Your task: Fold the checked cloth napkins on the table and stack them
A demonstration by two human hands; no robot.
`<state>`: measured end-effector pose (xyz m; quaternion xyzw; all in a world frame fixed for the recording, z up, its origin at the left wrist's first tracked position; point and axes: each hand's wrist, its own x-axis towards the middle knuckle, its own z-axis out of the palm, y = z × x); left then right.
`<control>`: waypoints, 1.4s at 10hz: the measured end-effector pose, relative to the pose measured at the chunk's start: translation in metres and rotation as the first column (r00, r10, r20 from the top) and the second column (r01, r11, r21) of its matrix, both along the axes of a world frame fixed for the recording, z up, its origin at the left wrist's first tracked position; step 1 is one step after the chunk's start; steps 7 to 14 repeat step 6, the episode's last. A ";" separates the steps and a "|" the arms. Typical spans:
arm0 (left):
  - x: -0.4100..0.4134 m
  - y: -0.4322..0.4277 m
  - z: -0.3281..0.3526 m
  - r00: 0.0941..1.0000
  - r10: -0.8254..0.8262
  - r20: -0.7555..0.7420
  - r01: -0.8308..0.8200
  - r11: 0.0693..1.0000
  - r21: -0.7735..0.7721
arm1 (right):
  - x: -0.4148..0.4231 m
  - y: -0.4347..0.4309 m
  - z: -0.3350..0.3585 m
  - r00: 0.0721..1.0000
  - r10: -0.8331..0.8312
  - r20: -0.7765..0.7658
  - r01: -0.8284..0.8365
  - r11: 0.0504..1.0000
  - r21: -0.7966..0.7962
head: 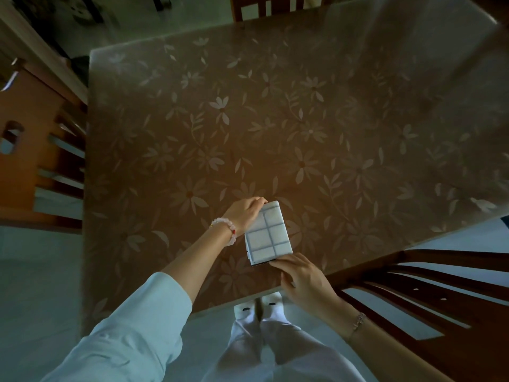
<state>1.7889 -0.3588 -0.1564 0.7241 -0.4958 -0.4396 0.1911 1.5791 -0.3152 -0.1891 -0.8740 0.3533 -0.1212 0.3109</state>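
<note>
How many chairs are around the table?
3. The far chair stands at the table's far end, the left chair along its left side, the right chair near the right hand. More may sit out of view.

Napkin stack point(268, 232) x1, tbl point(303, 119) x1, chairs point(440, 285) x3, bracelets point(228, 230) x2.

Folded checked napkins point(268, 232) lie in a small stack on the flower-patterned surface point(275, 119). The left hand point(243, 213) curls over the stack's far left corner. The right hand point(303, 277) lays straight fingers against its near edge. Wooden chairs stand left point(33, 150), right point(427, 293) and beyond point(264, 8) the stack.
</note>
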 end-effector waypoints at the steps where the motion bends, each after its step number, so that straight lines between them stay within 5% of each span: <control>1: 0.001 0.001 0.000 1.000 0.013 -0.023 -0.012 1.000 0.012 | 0.001 -0.001 0.002 1.000 -0.007 -0.002 0.007 1.000 -0.003; 4: 0.002 0.002 -0.002 1.000 -0.008 -0.001 0.008 1.000 -0.008 | -0.001 0.001 0.002 1.000 0.008 0.009 -0.008 1.000 -0.012; 6: 0.008 0.000 0.016 0.972 0.215 -0.092 -0.231 0.942 -0.245 | 0.001 -0.004 0.024 0.983 -0.147 0.114 0.120 0.970 0.214; 14: 0.008 0.000 0.016 0.972 0.215 -0.092 -0.231 0.942 -0.245 | 0.001 -0.004 0.024 0.983 -0.147 0.114 0.120 0.970 0.214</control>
